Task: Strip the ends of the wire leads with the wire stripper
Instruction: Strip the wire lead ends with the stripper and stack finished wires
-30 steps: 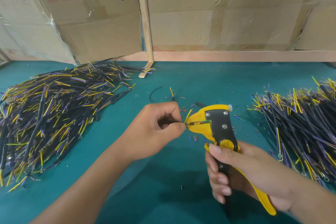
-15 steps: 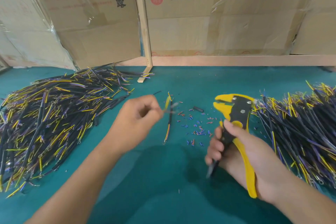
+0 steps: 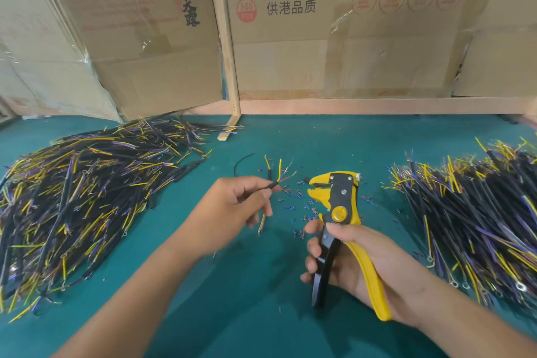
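Left hand (image 3: 235, 209) sits at centre frame, thumb and forefinger pinching one wire lead (image 3: 273, 184) by its black sheath; the remaining fingers (image 3: 263, 206) are loosely curled below. The lead's far end fans out toward 12 to 1 o'clock of the hand, showing a yellow core and thin reddish strands; its lower end hangs out below the hand, yellow, above the table (image 3: 261, 328).

Right hand (image 3: 357, 261) at 4 o'clock of the left hand, wrapped round the handles of the wire stripper (image 3: 338, 206): one black handle, one yellow, spread apart. Stripper head points to 11 o'clock, jaws gaping, apart from the lead, nothing visible in them.

Between the hands and around the stripper head: scatter of small insulation offcuts (image 3: 302, 209), blue and red, on the green table.

Large pile of leads (image 3: 72, 197) at 9 o'clock, black sheaths with yellow and purple cores. Second pile (image 3: 476, 212) at 3 o'clock, same kind, some ring terminals visible at its near edge. A loose black strand (image 3: 242, 160) lies at 12 o'clock of the left hand.

Cardboard boxes (image 3: 334, 38) with printed characters stand along the back at 12 o'clock, a wooden post (image 3: 228, 67) between them.
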